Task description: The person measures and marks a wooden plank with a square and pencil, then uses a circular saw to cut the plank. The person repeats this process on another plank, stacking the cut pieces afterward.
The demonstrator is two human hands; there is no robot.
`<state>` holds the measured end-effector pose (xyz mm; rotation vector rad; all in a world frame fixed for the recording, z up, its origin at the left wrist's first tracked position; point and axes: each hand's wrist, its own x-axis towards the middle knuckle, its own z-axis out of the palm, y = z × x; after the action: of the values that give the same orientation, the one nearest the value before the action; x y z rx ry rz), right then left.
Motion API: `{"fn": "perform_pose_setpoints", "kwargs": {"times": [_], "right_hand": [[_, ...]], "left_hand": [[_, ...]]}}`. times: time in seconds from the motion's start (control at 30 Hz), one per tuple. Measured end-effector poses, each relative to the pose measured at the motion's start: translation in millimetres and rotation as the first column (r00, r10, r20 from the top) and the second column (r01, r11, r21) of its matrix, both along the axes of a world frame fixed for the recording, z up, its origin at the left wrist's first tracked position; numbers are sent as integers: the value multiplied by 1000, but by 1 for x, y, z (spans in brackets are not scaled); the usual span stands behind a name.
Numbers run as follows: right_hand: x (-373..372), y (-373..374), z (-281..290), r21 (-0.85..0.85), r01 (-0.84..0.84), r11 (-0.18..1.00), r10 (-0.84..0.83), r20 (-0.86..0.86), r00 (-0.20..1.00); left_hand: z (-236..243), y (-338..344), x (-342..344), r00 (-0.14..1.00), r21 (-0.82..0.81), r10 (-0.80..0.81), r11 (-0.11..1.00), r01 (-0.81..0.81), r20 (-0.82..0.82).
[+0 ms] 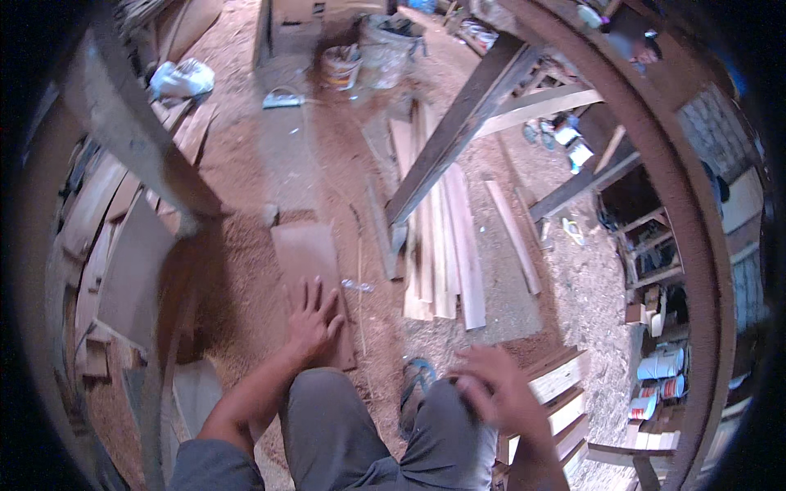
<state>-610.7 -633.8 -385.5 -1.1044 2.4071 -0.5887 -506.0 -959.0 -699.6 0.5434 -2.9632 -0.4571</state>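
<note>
My left hand (313,319) lies flat, fingers spread, on a brown wooden board (307,245) that stretches away in front of my left knee. Nothing is held in that hand. Slightly blurred, my right hand (498,386) is over my right knee, its fingers stretched out toward the left and nothing seen in them; whether it touches the knee I cannot tell. Small clear scraps (358,286) lie beside the board's right edge. Just right of my right hand is a stack of cut wood pieces (565,401).
Long pale planks (450,245) lie ahead to the right, under a slanting dark beam (458,123). A handsaw (283,98) and a bucket (341,67) stand farther off. Wooden posts (139,123) and leaning boards (131,270) line the left. Paint buckets (660,362) and a person (647,53) are at right.
</note>
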Motion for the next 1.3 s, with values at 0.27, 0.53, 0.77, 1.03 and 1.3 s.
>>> {"fn": "perform_pose_setpoints", "kwargs": {"times": [0.27,0.53,0.77,1.03,1.3], "right_hand": [[38,-5,-6,98,276,956,-238,-294,926],[74,26,14,217,423,880,-422,-53,905],[158,34,82,490,320,811,-381,29,924],[196,79,349,62,124,990,-131,709,693],[274,205,544,-543,747,385,-742,299,600]], "left_hand": [[25,2,-1,999,-10,5,1000,-5,53],[80,5,-42,791,39,-62,998,48,608],[177,68,45,612,373,-247,924,-85,751],[308,158,222,212,872,-965,233,429,154],[574,198,74,613,603,-789,472,643,-35]]}}
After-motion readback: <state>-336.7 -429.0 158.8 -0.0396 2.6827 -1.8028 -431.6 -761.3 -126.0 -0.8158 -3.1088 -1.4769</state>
